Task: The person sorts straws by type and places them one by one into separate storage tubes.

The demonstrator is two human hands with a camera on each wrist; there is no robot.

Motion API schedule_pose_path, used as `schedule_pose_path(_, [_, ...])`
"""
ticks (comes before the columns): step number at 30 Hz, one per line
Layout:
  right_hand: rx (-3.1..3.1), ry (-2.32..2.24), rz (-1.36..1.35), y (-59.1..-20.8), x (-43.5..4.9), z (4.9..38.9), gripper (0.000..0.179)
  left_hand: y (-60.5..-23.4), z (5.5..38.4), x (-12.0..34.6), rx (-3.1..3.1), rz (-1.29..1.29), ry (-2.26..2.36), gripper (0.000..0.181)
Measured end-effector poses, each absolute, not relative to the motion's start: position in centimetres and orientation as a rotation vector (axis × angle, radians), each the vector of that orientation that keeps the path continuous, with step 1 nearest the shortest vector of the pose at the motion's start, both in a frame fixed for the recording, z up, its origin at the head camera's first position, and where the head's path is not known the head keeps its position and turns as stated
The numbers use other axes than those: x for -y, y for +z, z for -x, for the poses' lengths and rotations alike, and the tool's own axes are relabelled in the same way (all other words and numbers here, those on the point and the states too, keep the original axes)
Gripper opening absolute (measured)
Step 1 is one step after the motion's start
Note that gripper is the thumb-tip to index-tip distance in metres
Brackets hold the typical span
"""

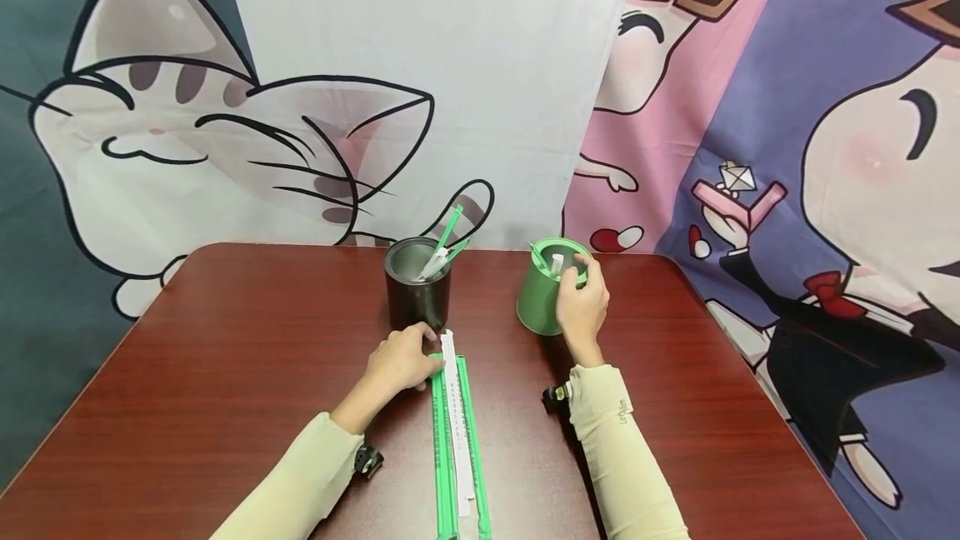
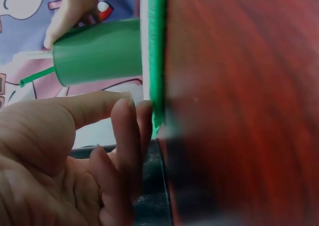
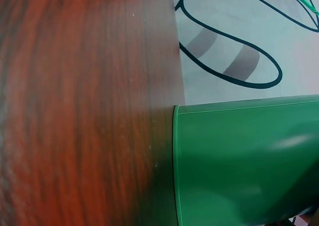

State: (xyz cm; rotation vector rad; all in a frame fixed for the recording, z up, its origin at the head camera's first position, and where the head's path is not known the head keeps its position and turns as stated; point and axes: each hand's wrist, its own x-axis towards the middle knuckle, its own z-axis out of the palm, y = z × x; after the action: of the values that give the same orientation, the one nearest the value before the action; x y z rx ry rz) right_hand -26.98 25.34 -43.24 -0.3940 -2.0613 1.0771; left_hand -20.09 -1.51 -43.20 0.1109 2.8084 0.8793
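Observation:
My right hand (image 1: pixel 583 307) grips the rim of a green cylindrical cup (image 1: pixel 538 300), fingers over its right edge. Inside the cup stand a green stick (image 1: pixel 537 257) and a white one (image 1: pixel 557 263). In the left wrist view, the cup (image 2: pixel 99 51) stands beyond my left hand (image 2: pixel 75 151). That hand (image 1: pixel 401 358) is at the far end of long, thin green strips (image 1: pixel 442 448) and white strips (image 1: pixel 456 432) with small print. Its thumb and fingertips are at the nearest green strip's tip, loosely bent; no firm pinch shows.
A black cup (image 1: pixel 416 298) holding green and white sticks (image 1: pixel 442 252) stands just beyond my left hand, near the table's back edge. The reddish-brown table (image 1: pixel 247 373) ends at a printed cloth backdrop (image 1: pixel 480 65). Each wrist wears a small black camera (image 1: pixel 367 461).

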Motion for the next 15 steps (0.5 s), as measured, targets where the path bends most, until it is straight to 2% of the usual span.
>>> schedule_pose_path(15, [2.059, 1.078, 0.406, -43.27, -25.27, 27.02, 0.027, -43.65, 20.01, 1.42, -2.769, -0.088, 0.806, 0.041])
